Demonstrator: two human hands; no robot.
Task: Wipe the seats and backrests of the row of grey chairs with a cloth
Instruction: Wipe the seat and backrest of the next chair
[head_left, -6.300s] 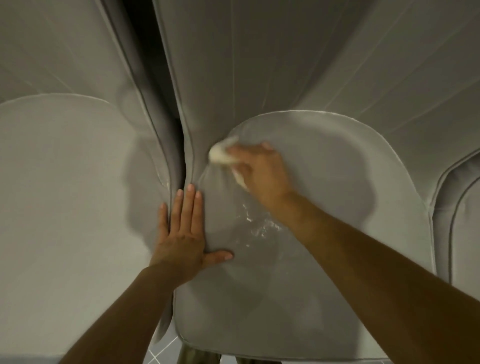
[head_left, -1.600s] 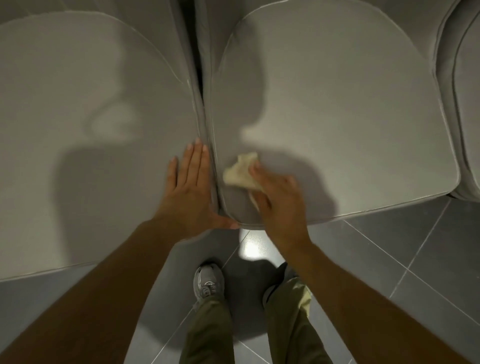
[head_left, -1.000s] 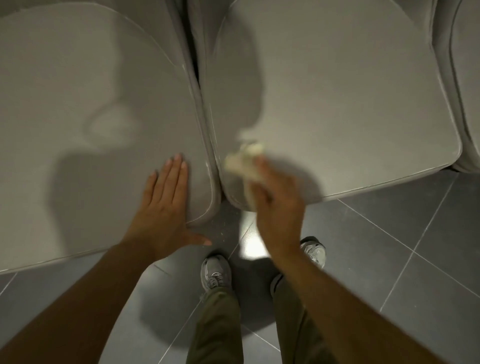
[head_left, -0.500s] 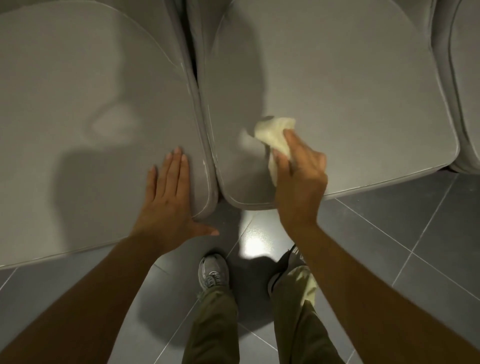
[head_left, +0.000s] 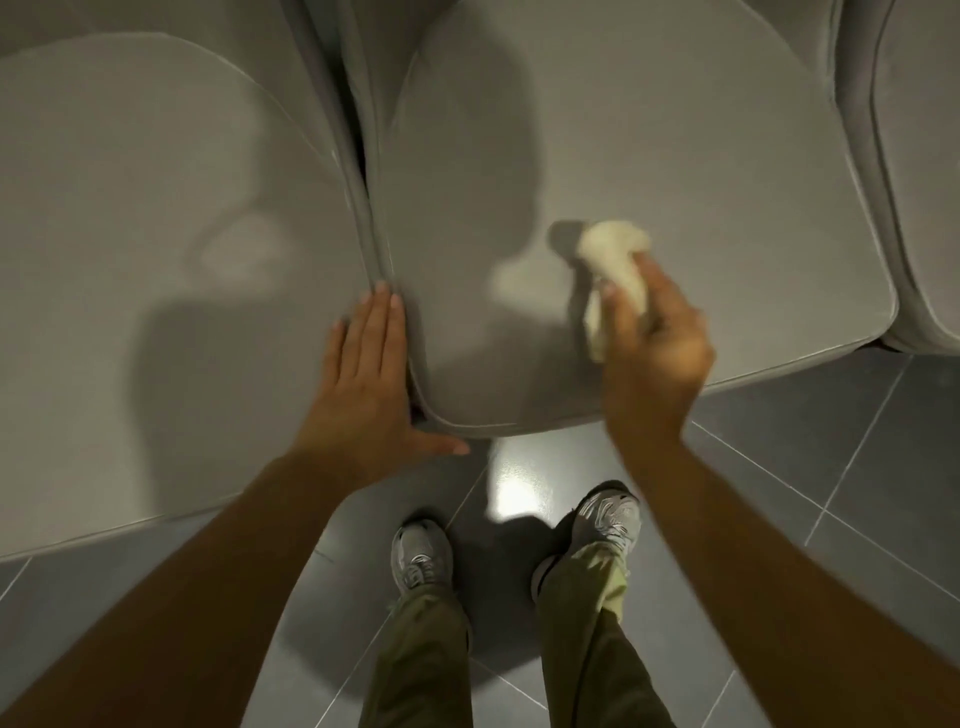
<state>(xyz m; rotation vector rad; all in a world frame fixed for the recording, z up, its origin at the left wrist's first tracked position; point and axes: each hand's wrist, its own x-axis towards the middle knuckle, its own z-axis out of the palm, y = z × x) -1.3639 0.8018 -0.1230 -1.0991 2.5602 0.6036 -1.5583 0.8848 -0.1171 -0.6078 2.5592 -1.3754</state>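
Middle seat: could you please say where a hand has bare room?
Free: the middle seat behind the cloth to the backrest, and right of it to the next chair. Crowded: the front, under the right hand, and the seam, beside the left hand.

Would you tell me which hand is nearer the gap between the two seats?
Left: the left hand lies flat right beside the gap; the right hand grips the cloth farther right.
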